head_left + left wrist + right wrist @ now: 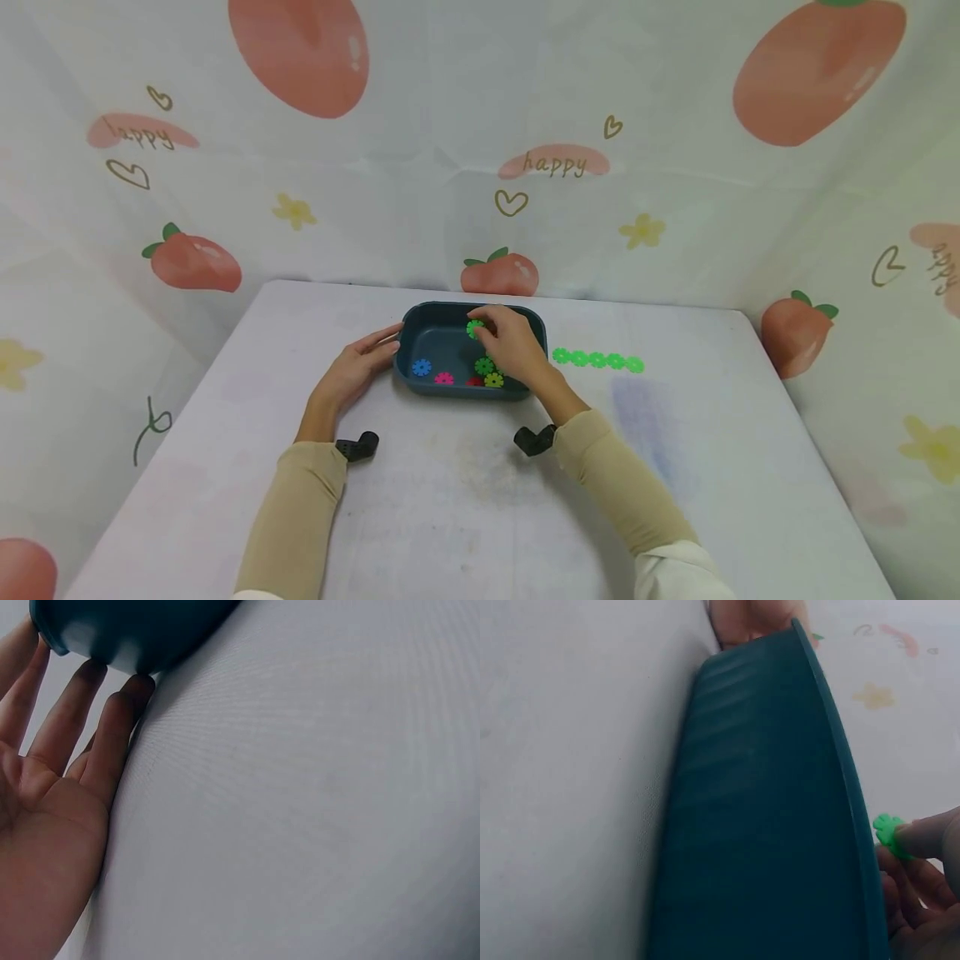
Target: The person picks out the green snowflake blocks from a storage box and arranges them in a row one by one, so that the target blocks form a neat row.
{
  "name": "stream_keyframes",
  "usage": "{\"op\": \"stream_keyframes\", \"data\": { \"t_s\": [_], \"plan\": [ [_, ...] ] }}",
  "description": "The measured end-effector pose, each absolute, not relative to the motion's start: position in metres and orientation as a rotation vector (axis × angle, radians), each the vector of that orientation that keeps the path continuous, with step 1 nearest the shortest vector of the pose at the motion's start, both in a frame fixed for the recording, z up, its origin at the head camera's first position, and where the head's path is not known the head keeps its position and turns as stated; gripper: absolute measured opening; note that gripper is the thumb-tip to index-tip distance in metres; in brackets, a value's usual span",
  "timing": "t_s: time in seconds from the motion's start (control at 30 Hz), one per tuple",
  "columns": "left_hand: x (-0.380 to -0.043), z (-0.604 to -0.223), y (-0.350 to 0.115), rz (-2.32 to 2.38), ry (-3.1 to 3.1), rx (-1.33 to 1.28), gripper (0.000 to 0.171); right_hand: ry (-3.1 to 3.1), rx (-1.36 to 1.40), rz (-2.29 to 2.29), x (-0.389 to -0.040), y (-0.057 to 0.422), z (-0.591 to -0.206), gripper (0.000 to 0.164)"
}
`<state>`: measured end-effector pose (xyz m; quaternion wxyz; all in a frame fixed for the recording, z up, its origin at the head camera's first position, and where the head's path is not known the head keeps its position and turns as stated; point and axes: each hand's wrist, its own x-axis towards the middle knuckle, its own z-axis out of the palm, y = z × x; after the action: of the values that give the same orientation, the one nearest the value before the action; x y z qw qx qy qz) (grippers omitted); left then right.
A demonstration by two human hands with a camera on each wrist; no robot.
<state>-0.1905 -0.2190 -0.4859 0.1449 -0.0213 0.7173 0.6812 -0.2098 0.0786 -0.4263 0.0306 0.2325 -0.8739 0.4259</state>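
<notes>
A dark teal plastic basin (468, 392) stands on the table, with several notched plastic discs inside. My left hand (352, 373) rests against the basin's left end; in the left wrist view its extended fingers (67, 712) touch the outer wall. Over the right half of the basin, my right hand (513, 342) pinches a green snowflake-shaped disc (473, 329) between thumb and fingers. That green disc (889, 831) shows above the rim in the right wrist view. Below it lie a blue disc (422, 367), a pink disc (444, 378) and green ones, partly hidden by the right hand.
Right of the basin, a row of bright green discs (597, 360) lies edge to edge on the white table (465, 508). A printed cloth (420, 167) hangs behind the table's far edge. Black wrist mounts (360, 447) stick inward from both wrists.
</notes>
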Motion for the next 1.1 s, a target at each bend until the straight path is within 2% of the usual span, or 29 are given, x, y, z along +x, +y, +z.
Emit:
{"op": "stream_keyframes", "data": {
  "t_s": [0.53, 1.1],
  "plan": [
    [-0.190, -0.487, -0.221, 1.964, 2.060, -0.035, 0.060, -2.574, 0.558, 1.430, -0.213, 0.107, -0.428, 0.026],
    [-0.192, -0.487, -0.221, 1.966, 2.051, -0.028, 0.061, -2.527, 0.211, 1.571, -0.205, 0.146, -0.432, 0.026]
  ]
}}
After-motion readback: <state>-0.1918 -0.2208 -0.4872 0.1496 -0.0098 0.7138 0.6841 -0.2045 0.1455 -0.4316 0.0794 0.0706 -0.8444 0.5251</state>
